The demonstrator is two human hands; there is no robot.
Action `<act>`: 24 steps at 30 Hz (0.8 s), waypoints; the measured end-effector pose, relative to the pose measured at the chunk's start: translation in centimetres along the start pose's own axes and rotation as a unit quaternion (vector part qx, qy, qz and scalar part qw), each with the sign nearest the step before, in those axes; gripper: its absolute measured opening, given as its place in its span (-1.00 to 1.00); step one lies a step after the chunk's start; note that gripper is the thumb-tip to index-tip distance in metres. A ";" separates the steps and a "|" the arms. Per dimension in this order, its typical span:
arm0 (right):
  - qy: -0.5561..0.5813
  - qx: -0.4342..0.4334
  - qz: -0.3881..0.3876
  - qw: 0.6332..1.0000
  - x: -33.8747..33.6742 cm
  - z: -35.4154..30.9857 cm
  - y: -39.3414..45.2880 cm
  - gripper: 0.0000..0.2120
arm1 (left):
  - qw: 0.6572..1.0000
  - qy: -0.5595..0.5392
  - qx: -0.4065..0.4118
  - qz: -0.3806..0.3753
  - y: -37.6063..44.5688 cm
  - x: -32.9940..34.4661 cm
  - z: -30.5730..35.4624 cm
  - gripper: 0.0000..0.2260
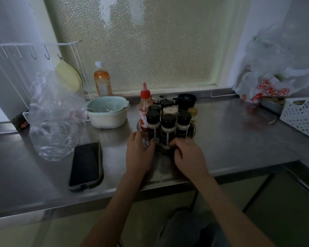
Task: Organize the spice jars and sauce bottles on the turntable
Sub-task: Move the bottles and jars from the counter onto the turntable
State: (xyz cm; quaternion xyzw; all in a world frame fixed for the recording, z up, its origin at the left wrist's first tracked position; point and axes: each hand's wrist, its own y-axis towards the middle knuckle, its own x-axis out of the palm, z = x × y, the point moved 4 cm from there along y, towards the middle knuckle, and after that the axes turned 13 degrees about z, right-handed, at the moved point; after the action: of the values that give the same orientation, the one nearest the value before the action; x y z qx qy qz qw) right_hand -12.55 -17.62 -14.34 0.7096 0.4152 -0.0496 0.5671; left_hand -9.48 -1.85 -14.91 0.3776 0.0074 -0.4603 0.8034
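A round turntable (193, 133) stands on the steel counter, packed with several black-capped spice jars (168, 128) and a red-capped sauce bottle (144, 107) at its left. A white-lidded jar (170, 110) sits in the middle and a small yellow-capped bottle (192, 112) at the right. My left hand (139, 154) grips the turntable's front left rim. My right hand (187, 155) curls around the front right rim, below the front jars. The turntable's near edge is hidden by both hands.
A phone (85, 165) lies left of my hands, beside a clear plastic bag (53, 118). Stacked bowls (107, 113) and an orange drink bottle (102, 80) stand behind. A white perforated basket (303, 118) and a shopping bag (268, 86) sit at the right. The counter edge runs close below my wrists.
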 end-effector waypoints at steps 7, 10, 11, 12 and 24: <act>0.014 0.002 -0.022 1.000 0.3 0.0 0.1 -0.83 | 1.000 0.002 0.005 -0.009 -0.1 0.0 0.5 -0.82; 0.002 0.006 -0.016 1.000 0.2 0.0 0.0 -0.84 | 1.000 -0.010 0.010 -0.011 0.0 0.0 0.8 -0.78; -0.007 0.008 -0.010 1.000 0.2 0.1 0.0 -0.85 | 1.000 -0.015 0.010 -0.014 0.0 -0.1 0.9 -0.76; -0.020 0.012 -0.001 1.000 0.1 0.1 0.0 -0.86 | 1.000 -0.020 0.009 -0.014 0.0 -0.1 1.0 -0.76; -0.114 0.156 0.067 0.979 0.6 3.6 1.0 -0.88 | 0.983 -0.164 -0.046 0.071 2.4 -1.5 0.4 -0.91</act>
State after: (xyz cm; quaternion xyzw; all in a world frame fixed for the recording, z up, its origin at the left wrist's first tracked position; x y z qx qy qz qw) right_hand -10.07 -20.32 -15.15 0.8055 0.2864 -0.1561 0.4947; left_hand -8.65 -0.26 -12.66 0.2592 -0.1305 -0.4575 0.8405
